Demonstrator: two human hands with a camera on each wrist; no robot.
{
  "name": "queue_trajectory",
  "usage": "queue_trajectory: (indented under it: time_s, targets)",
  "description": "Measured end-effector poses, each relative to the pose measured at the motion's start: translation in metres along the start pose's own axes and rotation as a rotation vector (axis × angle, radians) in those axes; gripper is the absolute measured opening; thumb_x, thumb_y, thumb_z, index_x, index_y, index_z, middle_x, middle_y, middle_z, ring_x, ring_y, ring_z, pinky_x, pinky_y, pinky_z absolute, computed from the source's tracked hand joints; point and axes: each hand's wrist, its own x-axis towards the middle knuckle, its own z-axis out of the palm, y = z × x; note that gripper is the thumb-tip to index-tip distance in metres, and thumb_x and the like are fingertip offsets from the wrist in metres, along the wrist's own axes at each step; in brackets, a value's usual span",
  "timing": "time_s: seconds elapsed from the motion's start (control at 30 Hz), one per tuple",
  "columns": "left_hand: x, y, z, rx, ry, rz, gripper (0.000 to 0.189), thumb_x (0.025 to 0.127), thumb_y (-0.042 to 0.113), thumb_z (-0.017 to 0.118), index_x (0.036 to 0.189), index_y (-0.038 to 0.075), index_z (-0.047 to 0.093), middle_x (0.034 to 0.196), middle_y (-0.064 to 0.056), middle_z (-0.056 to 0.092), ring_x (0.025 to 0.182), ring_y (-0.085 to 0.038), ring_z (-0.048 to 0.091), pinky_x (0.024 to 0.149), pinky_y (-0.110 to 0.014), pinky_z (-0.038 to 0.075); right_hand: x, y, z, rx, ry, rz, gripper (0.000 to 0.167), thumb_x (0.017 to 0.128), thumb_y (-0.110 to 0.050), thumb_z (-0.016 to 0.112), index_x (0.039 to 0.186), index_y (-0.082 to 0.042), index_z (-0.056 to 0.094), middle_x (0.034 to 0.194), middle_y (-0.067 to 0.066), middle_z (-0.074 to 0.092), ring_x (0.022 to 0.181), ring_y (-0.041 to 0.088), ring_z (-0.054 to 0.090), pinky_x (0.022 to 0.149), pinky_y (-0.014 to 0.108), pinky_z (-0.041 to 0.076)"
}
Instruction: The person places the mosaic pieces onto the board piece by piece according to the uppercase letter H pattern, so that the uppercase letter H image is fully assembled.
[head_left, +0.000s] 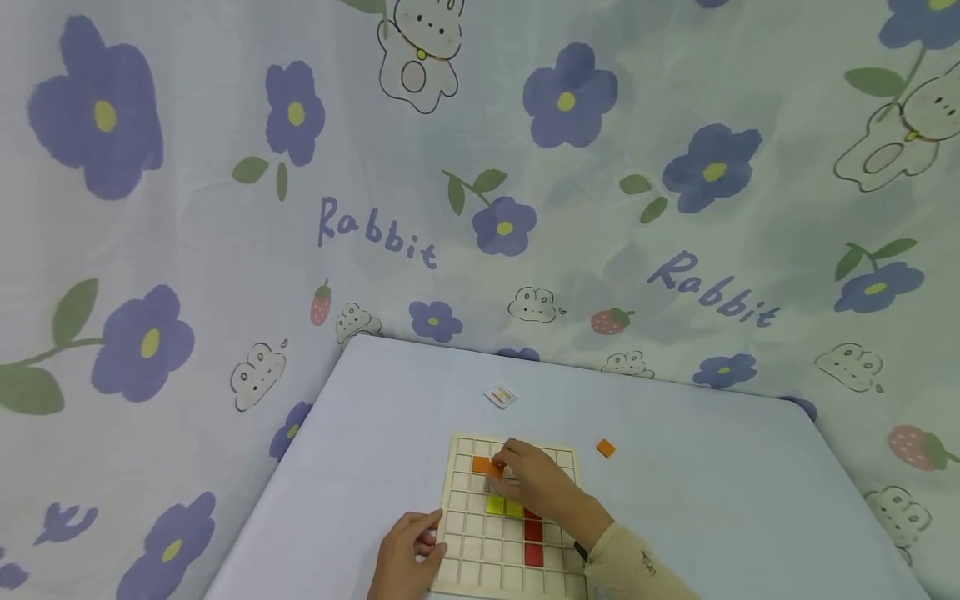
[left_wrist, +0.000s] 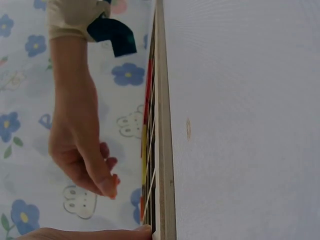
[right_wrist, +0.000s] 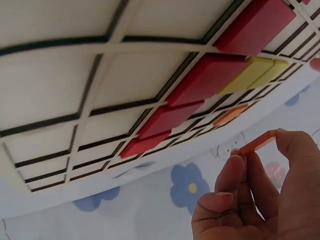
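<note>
A wooden grid board lies on the table, with red tiles, yellow tiles and an orange tile in its squares. My right hand is over the board's upper part and pinches another orange tile between thumb and fingertips. In the right wrist view that tile is held apart from the board. At the board's left edge, my left hand holds the frame with thumb and fingers. Only one digit of the left hand shows in the left wrist view, its tip at the frame.
A loose orange tile lies on the table right of the board. Beyond the board's far edge is a small printed card. A curtain with flowers and rabbits hangs behind the white-covered table.
</note>
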Motion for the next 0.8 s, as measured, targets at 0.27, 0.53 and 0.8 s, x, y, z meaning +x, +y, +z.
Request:
queue_trajectory:
  time_s: [0.27, 0.53, 0.8]
  targets:
    - [0.000, -0.001, 0.000, 0.006, 0.024, 0.029, 0.045, 0.076, -0.008, 0.078, 0.121, -0.007, 0.068, 0.102, -0.010, 0.064, 0.079, 0.003, 0.053, 0.066, -0.014, 0.058, 0.016, -0.009, 0.025, -0.208, -0.016, -0.112, 0.019, 0.093, -0.032, 0.071, 0.088, -0.014, 0.069, 0.086, -0.006, 0.058, 0.070, 0.002, 0.046, 0.061, 0.010, 0.046]
    - [0.001, 0.003, -0.002, 0.005, -0.012, -0.022, 0.047, 0.077, -0.007, 0.078, 0.123, -0.006, 0.067, 0.105, -0.010, 0.064, 0.080, 0.003, 0.052, 0.067, -0.014, 0.058, 0.013, -0.009, 0.026, -0.195, 0.027, -0.150, 0.019, 0.093, -0.032, 0.072, 0.090, -0.013, 0.072, 0.088, -0.004, 0.060, 0.071, 0.002, 0.047, 0.062, 0.011, 0.047]
    - [0.000, 0.002, -0.002, 0.000, -0.009, -0.017, 0.046, 0.077, -0.008, 0.078, 0.122, -0.006, 0.067, 0.103, -0.010, 0.064, 0.080, 0.003, 0.052, 0.067, -0.014, 0.058, 0.012, -0.007, 0.023, -0.127, -0.001, -0.140, 0.021, 0.096, -0.035, 0.069, 0.097, -0.014, 0.074, 0.094, -0.005, 0.062, 0.075, 0.001, 0.050, 0.065, 0.011, 0.050]
